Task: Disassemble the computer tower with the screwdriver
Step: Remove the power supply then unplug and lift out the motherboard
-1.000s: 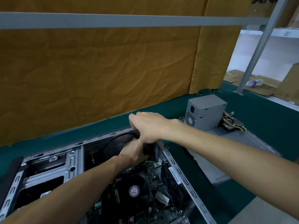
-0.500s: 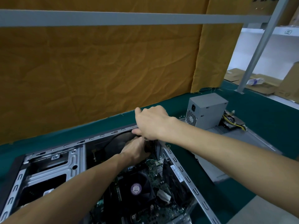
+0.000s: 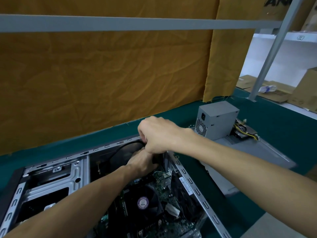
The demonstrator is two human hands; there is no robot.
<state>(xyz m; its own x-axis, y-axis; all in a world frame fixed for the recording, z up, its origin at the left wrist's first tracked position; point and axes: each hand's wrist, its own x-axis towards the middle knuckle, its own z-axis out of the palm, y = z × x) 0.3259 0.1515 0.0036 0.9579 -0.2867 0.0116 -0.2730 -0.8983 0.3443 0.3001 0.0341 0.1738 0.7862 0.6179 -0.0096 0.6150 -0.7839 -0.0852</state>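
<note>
Little was shifted since the earlier frame. Inside the computer tower point(image 3: 197, 189), the rear fan point(image 3: 127, 148) was gripped by the right hand point(image 3: 159, 136), fingers curled, and steadied by the left hand point(image 3: 142, 162), whose grip could not be told, apparently for removal.

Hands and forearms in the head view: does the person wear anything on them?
No. Both forearms are bare up to the frame edge, with no sleeves showing. The left hand and the right hand have no gloves, and no watch or wristband shows at either wrist.
</note>
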